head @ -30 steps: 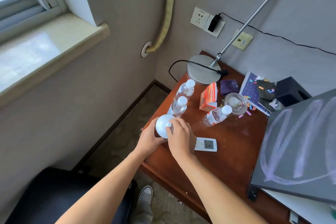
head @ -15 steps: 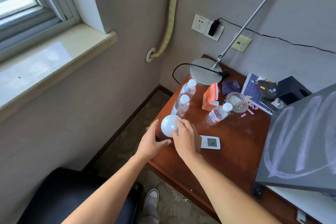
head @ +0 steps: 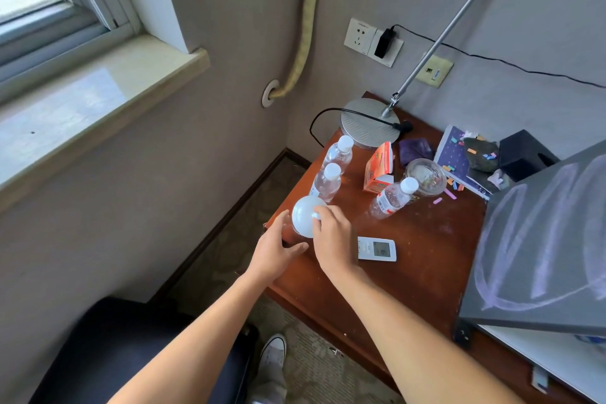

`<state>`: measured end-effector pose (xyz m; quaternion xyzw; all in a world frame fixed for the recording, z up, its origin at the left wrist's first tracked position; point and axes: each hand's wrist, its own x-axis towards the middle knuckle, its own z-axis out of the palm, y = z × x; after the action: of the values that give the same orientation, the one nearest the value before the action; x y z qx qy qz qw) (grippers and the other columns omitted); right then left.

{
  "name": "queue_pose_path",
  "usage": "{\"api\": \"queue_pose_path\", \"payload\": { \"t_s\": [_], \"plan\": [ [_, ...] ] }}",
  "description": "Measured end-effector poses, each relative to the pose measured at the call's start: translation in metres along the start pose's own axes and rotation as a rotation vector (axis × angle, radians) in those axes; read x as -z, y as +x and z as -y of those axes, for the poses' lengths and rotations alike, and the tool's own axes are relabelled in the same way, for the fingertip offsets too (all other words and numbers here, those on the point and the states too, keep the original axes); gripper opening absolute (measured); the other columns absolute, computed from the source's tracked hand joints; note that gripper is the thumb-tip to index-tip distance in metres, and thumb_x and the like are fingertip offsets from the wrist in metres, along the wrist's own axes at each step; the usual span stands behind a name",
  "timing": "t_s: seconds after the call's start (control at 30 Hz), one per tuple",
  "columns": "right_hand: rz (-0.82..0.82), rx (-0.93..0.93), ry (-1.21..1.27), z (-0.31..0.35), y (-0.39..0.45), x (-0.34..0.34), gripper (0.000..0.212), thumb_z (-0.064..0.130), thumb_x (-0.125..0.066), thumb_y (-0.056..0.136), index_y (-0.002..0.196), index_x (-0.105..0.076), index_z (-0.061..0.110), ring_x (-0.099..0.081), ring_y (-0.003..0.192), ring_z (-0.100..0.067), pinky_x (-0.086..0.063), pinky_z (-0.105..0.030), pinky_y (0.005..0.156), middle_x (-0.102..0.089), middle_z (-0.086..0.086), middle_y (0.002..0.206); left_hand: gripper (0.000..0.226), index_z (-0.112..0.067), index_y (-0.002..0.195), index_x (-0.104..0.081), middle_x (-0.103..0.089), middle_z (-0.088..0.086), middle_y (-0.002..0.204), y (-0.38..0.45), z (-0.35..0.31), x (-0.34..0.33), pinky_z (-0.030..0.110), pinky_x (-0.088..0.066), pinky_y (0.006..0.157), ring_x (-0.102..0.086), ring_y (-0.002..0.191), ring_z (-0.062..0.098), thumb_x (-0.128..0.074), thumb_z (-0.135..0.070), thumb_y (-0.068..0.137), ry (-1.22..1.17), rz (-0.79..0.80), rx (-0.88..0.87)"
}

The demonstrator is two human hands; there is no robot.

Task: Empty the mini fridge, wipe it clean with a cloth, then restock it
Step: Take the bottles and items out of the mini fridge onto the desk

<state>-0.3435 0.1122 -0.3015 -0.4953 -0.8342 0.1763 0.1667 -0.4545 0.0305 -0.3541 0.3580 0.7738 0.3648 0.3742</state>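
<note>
1. Resting on the near left corner of the wooden table (head: 423,259): a white round-topped bottle (head: 303,218), upright, both hands at it.
2. Right hand (head: 333,239) on top of the bottle, fingertips (head: 317,211) touching its small cap; whether it pinches the cap or just rests there, cannot tell.
3. Left hand (head: 277,251) loose and spread beside the bottle's lower left, thumb toward its base, not closed round it.
4. Two clear water bottles (head: 333,170) stand in a row just behind the white one; a third water bottle (head: 393,198) stands to the right, tilted in this view.
5. Orange carton (head: 378,169) upright between them, near the lamp base (head: 367,126).
6. Clear lidded cup (head: 424,175) just beside the third bottle.
7. White remote with screen (head: 377,249) flat on the table, just right of the right hand.
8. Dark grey fridge door (head: 541,239) at right edge, smeared with pale wipe streaks.
</note>
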Motion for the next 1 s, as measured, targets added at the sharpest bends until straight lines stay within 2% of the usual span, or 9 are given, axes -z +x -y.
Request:
{"api": "queue_pose_path", "payload": {
  "t_s": [0.1,0.23,0.3,0.37,0.47,0.53,0.63,0.77,1.0],
  "plan": [
    [0.035,0.035,-0.031,0.009,0.012,0.001,0.031,0.010,-0.072,0.092,0.123,-0.070,0.006,-0.072,0.101,-0.030,-0.064,-0.040,0.078,-0.073,-0.012,0.116,0.083,-0.033,0.155,-0.038,-0.055,-0.015,0.147,0.003,-0.003,0.002,0.023,-0.035,0.106,-0.047,0.138,0.007,-0.084,-0.033,0.085,0.003,0.003,-0.054],
    [0.091,0.038,-0.109,0.014,0.023,0.001,0.038,0.014,-0.074,0.091,0.128,-0.069,0.007,-0.069,0.108,-0.030,-0.061,-0.041,0.085,-0.071,-0.012,0.120,0.077,-0.034,0.152,-0.044,-0.053,-0.021,0.146,0.011,-0.011,0.006,0.020,-0.035,0.106,-0.046,0.131,-0.003,-0.083,-0.035,0.085,-0.010,0.008,-0.092],
    [0.103,0.034,-0.145,0.013,0.025,0.001,0.039,0.015,-0.073,0.092,0.129,-0.069,0.009,-0.068,0.111,-0.030,-0.060,-0.041,0.087,-0.070,-0.011,0.122,0.074,-0.035,0.148,-0.047,-0.054,-0.026,0.138,0.014,-0.013,0.007,0.008,-0.033,0.097,-0.046,0.118,-0.017,-0.084,-0.037,0.084,-0.021,0.010,-0.086],
    [0.110,0.033,-0.157,0.012,0.026,-0.001,0.037,0.014,-0.073,0.091,0.128,-0.069,0.009,-0.067,0.111,-0.030,-0.060,-0.041,0.087,-0.069,-0.010,0.121,0.069,-0.035,0.144,-0.049,-0.053,-0.031,0.128,0.018,-0.014,0.006,-0.004,-0.032,0.086,-0.048,0.109,-0.024,-0.084,-0.037,0.084,-0.031,0.004,-0.081],
    [0.133,0.031,-0.158,0.012,0.025,-0.004,0.040,0.013,-0.073,0.090,0.129,-0.067,0.010,-0.066,0.112,-0.030,-0.059,-0.041,0.088,-0.068,-0.010,0.123,0.065,-0.032,0.141,-0.052,-0.053,-0.030,0.124,0.021,-0.015,0.006,0.001,-0.035,0.089,-0.053,0.109,-0.012,-0.084,-0.035,0.084,-0.031,0.002,-0.074],
    [0.136,0.034,-0.164,0.012,0.024,-0.005,0.042,0.015,-0.073,0.091,0.131,-0.066,0.011,-0.065,0.114,-0.029,-0.059,-0.040,0.089,-0.067,-0.009,0.125,0.065,-0.029,0.141,-0.053,-0.054,-0.027,0.125,0.023,-0.015,0.006,0.003,-0.035,0.090,-0.052,0.106,-0.011,-0.084,-0.035,0.084,-0.029,0.004,-0.066],
    [0.110,0.038,-0.193,0.012,0.024,-0.006,0.040,0.016,-0.074,0.089,0.128,-0.068,0.012,-0.065,0.110,-0.027,-0.060,-0.040,0.080,-0.070,-0.008,0.120,0.066,-0.025,0.141,-0.053,-0.055,-0.022,0.125,0.024,-0.015,0.005,-0.004,-0.034,0.080,-0.051,0.111,-0.005,-0.085,-0.033,0.084,-0.029,0.002,-0.053],
    [0.039,0.035,-0.203,0.007,0.022,-0.007,0.038,0.022,-0.077,0.087,0.123,-0.071,0.014,-0.067,0.101,-0.024,-0.061,-0.038,0.068,-0.073,-0.006,0.113,0.069,-0.023,0.143,-0.052,-0.056,-0.018,0.129,0.025,-0.013,0.003,-0.004,-0.034,0.079,-0.050,0.114,-0.004,-0.086,-0.032,0.083,-0.023,-0.001,-0.042],
    [0.059,0.039,-0.232,0.005,0.018,-0.005,0.042,0.031,-0.074,0.089,0.128,-0.068,0.016,-0.063,0.106,-0.022,-0.058,-0.035,0.072,-0.068,-0.003,0.121,0.071,-0.025,0.143,-0.049,-0.052,-0.021,0.126,0.023,-0.012,0.001,-0.001,-0.034,0.080,-0.050,0.112,-0.003,-0.086,-0.034,0.083,-0.034,0.005,-0.036]
  ]
}}
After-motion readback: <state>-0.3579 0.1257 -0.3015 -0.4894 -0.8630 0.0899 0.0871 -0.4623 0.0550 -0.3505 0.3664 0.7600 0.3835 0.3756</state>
